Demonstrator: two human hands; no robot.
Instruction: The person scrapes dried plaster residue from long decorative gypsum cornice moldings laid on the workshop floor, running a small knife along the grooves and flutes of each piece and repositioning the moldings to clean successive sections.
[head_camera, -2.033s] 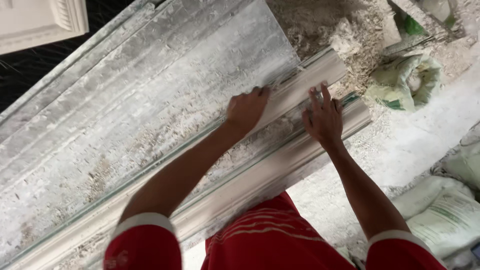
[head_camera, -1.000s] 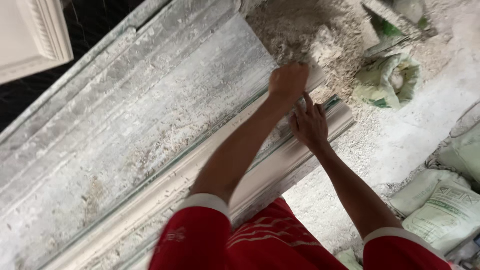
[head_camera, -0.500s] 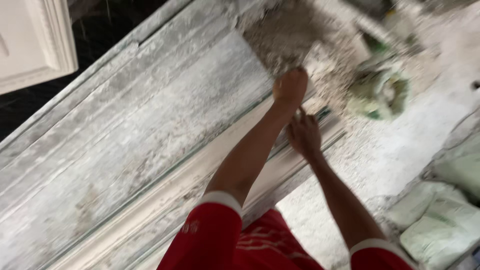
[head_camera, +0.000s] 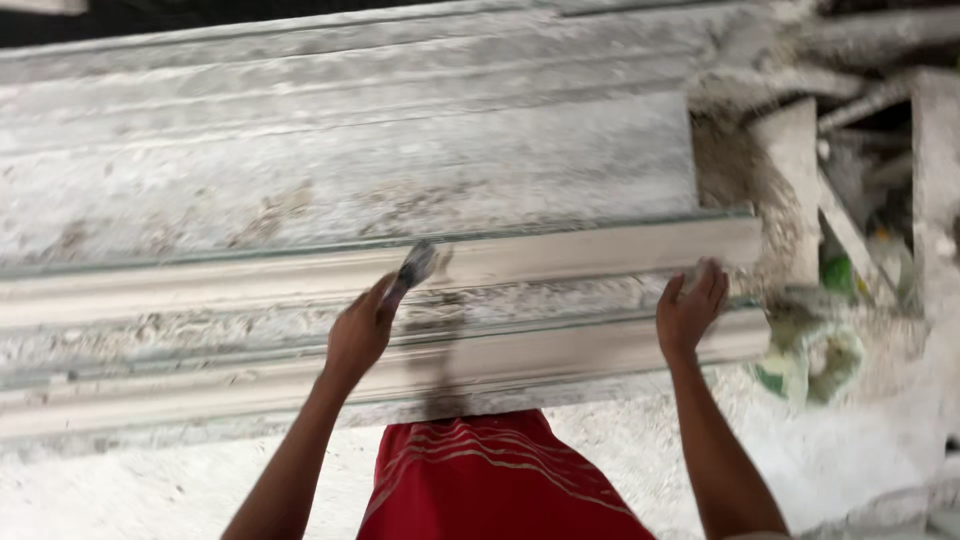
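Moulding: a long pale plaster moulding (head_camera: 560, 262) lies across the bench (head_camera: 300, 150), ridged and dusted with grey crumbs.
Left hand: the left hand (head_camera: 360, 335) is closed around a small tool (head_camera: 412, 268), perhaps a scraper, too blurred to tell, its tip on the upper ridge.
Right hand: the right hand (head_camera: 688, 310) rests near the moulding's right end, fingers curled loosely over the edge, gripping nothing else.
Floor: white dust and bags (head_camera: 815, 355).

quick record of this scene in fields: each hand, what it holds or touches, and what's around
left hand: grips a small scraper-like tool, blurred, tip at the moulding
right hand: fingers resting on the long white moulding strip near its end
work surface: plaster-caked slab behind the strip
surroundings: green-and-white bucket on a dusty floor, rubble at right
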